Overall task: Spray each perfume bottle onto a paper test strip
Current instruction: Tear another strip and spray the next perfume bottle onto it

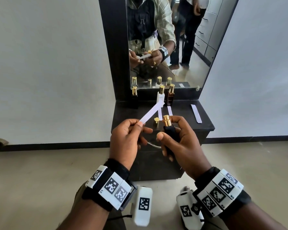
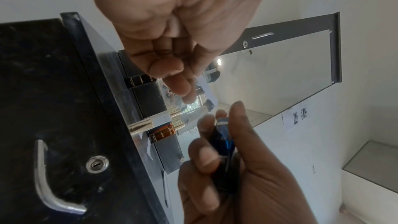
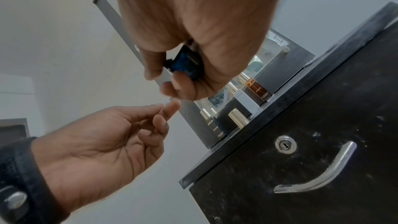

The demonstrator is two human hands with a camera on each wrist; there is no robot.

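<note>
My left hand [image 1: 136, 128] pinches the near end of a white paper test strip [image 1: 152, 112], which slants up and away to the right. My right hand [image 1: 173, 130] grips a dark blue perfume bottle [image 1: 169, 132] upright, its gold spray nozzle [image 1: 166, 120] bare and level with the strip. The same dark blue bottle [image 2: 225, 135] [image 3: 186, 63] shows in both wrist views. Its gold cap [image 1: 156, 120] stands on the black cabinet top [image 1: 186, 120]. A white bottle [image 1: 161, 95], a brown bottle [image 1: 170, 95] and a black bottle [image 1: 134, 97] stand capped by the mirror.
Paper strips lie before the white bottle [image 1: 160, 113] and the brown bottle [image 1: 169, 111], another strip [image 1: 196, 113] at the right of the top. The mirror [image 1: 166, 40] rises behind. The cabinet door has a lock [image 3: 285, 145] and a metal handle [image 3: 320, 175].
</note>
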